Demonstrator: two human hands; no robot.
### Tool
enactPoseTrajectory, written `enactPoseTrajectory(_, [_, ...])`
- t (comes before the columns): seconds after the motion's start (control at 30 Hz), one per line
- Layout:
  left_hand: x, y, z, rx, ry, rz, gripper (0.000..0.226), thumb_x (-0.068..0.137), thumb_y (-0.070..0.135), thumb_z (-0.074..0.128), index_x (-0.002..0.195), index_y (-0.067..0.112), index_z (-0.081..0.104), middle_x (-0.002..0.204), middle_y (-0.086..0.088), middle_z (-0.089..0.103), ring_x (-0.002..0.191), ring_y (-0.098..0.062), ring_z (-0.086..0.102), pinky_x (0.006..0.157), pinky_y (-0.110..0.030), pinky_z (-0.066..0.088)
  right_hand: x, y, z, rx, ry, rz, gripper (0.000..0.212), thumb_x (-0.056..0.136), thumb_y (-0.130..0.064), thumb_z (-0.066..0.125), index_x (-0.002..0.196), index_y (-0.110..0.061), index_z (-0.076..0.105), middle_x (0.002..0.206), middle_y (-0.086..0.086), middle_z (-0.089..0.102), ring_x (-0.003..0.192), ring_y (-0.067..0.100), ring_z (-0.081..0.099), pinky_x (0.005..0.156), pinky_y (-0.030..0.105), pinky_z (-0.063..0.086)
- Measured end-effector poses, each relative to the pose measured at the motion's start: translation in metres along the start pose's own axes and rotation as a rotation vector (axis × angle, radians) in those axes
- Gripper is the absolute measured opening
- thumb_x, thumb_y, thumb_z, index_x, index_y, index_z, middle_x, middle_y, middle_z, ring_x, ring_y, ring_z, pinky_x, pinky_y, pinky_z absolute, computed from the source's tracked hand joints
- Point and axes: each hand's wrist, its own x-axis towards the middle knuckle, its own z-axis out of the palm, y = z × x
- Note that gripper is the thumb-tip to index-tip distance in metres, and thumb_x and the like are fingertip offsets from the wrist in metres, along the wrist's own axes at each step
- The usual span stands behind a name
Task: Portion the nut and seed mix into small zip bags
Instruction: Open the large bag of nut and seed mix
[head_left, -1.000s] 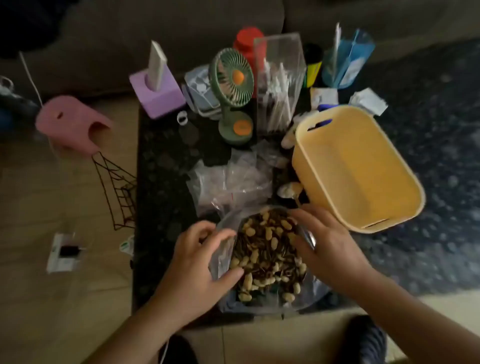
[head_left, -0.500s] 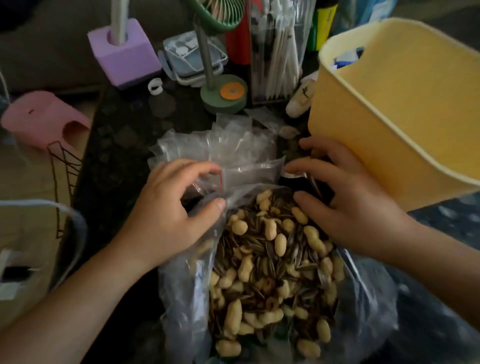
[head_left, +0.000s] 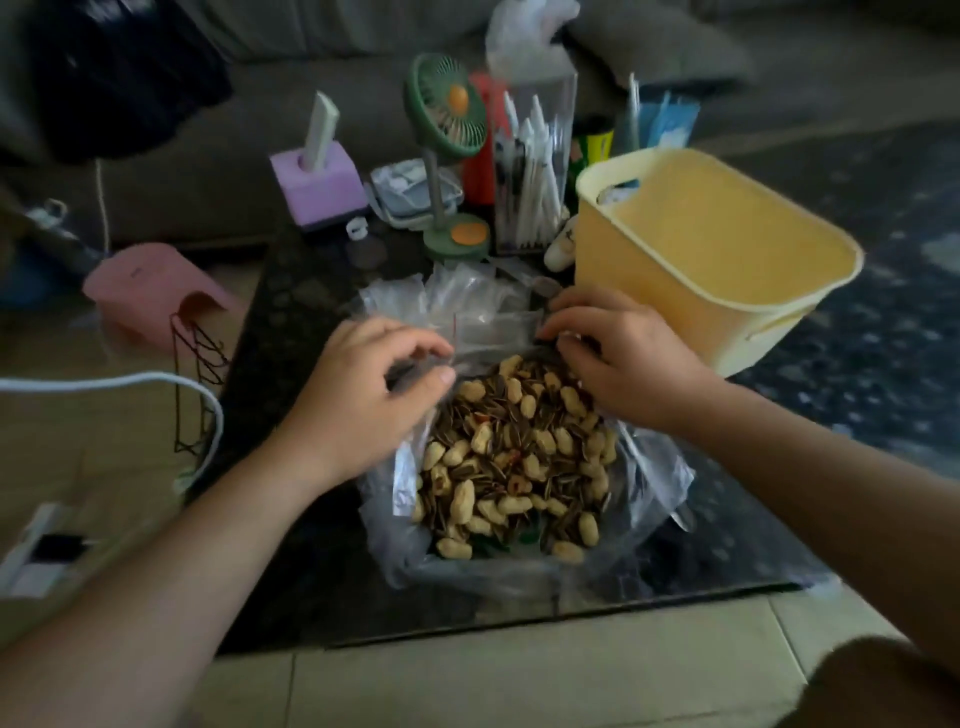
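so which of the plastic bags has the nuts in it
The big open bag nearest the person, between both hands; the small zip bags piled behind it look empty.

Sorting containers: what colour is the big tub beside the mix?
Pale yellow tub, head view.

The light is dim and flat. A dark, glossy low table (head_left: 311, 571) fills the centre of the view. Behind it, from ten to two o'clock, runs a grey-brown sofa (head_left: 218, 171) with a black heap (head_left: 119, 73) on its seat at eleven o'clock. Pale wood-look flooring (head_left: 88, 457) lies at nine o'clock, and light tiles (head_left: 519, 680) at six o'clock. A dark blue patterned rug (head_left: 883, 338) spreads at three o'clock. A white cable (head_left: 156, 382) curves across the floor at nine o'clock.
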Motion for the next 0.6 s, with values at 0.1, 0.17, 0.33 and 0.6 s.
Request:
enactPoseTrajectory(0.1, [-0.010,0.012,-0.005,-0.009,-0.028,-0.038,0.024,0.094,0.047,0.069,0.118,0.044,0.068,0.120,0.012,0.059,0.123,-0.013,0.049,0.102,-0.032,0.043,-0.003,-0.020,-0.015,-0.021,-0.017,0.014,0.026,0.100,-0.026,0.062,0.123,-0.025,0.072,0.138,-0.004,0.058,0.125,0.016,0.054,0.105,0.025,0.039])
enactPoseTrajectory(0.17, [-0.014,0.023,-0.014,-0.024,-0.038,-0.056,0.025,0.094,0.049,0.068,0.119,0.046,0.066,0.123,0.015,0.057,0.124,-0.009,0.049,0.102,-0.029,0.044,-0.008,-0.034,-0.025,-0.051,-0.029,0.030,0.028,0.098,-0.031,0.063,0.125,-0.030,0.070,0.140,-0.006,0.057,0.129,0.016,0.053,0.112,0.031,0.042])
enactPoseTrajectory(0.33, [-0.021,0.057,-0.049,0.009,-0.030,-0.066,0.028,0.096,0.050,0.068,0.122,0.041,0.069,0.126,0.016,0.058,0.123,-0.006,0.048,0.103,-0.027,0.043,-0.020,-0.079,-0.052,-0.030,0.018,0.045,0.028,0.097,-0.033,0.063,0.124,-0.037,0.070,0.133,-0.013,0.060,0.122,0.012,0.057,0.103,0.025,0.046])
enactPoseTrajectory(0.6, [-0.034,0.104,-0.080,0.039,-0.208,-0.159,0.026,0.085,0.067,0.068,0.105,0.051,0.065,0.124,0.012,0.054,0.121,-0.011,0.052,0.110,-0.041,0.049,-0.083,-0.105,-0.105,0.108,0.080,0.205,0.028,0.101,-0.034,0.063,0.127,-0.044,0.064,0.122,-0.026,0.047,0.111,0.001,0.052,0.095,0.019,0.042])
